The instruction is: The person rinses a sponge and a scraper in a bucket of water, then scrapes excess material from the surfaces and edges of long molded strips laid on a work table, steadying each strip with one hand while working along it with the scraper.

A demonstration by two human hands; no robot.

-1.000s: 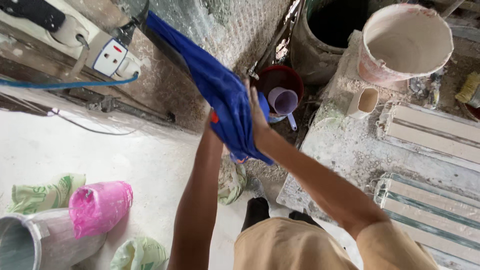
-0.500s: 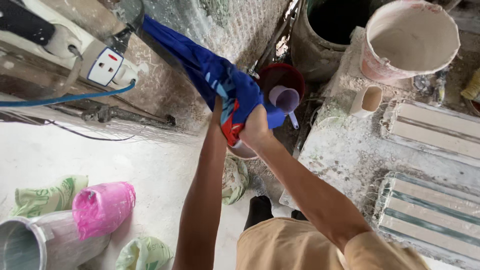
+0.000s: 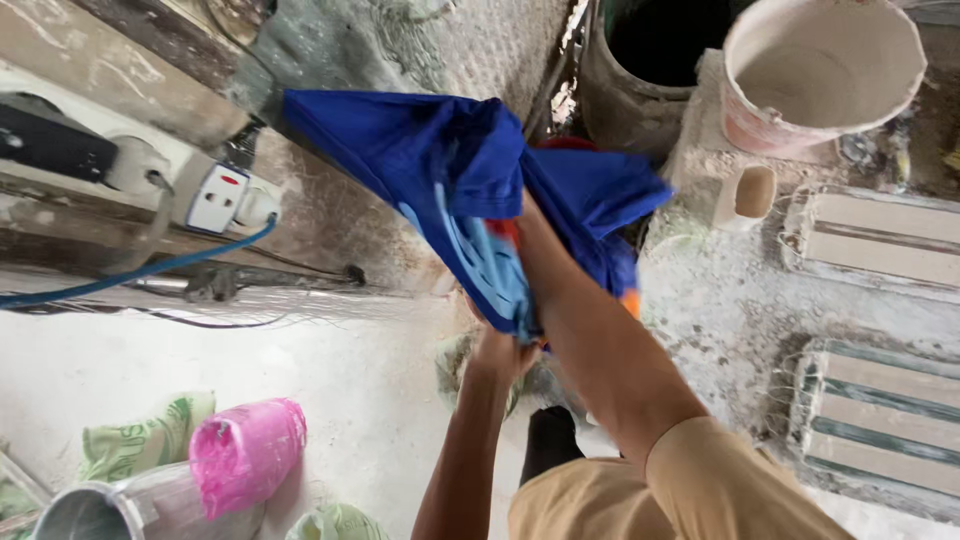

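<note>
A blue cloth (image 3: 420,150) with light blue and red-orange markings hangs bunched up in front of me, over a dusty wall. My left hand (image 3: 497,352) grips its lower edge from below. My right hand (image 3: 528,232) reaches up into the folds; only the wrist and forearm show, and the fingers are buried in the fabric. The cloth drapes over that arm on both sides.
A white bucket (image 3: 820,80) and a dark barrel (image 3: 650,60) stand at the top right, with a small cup (image 3: 752,192) and ribbed slabs (image 3: 880,235) on a dusty ledge. A wall socket (image 3: 225,195) with a blue cable (image 3: 130,275) is left. A pink bag (image 3: 245,455), green sacks (image 3: 140,440) and a metal pot (image 3: 90,510) lie below.
The cloth has been gathered from a long hanging strip into a bunch. My right hand has pushed up into it, and my left hand has dropped to its lower edge.
</note>
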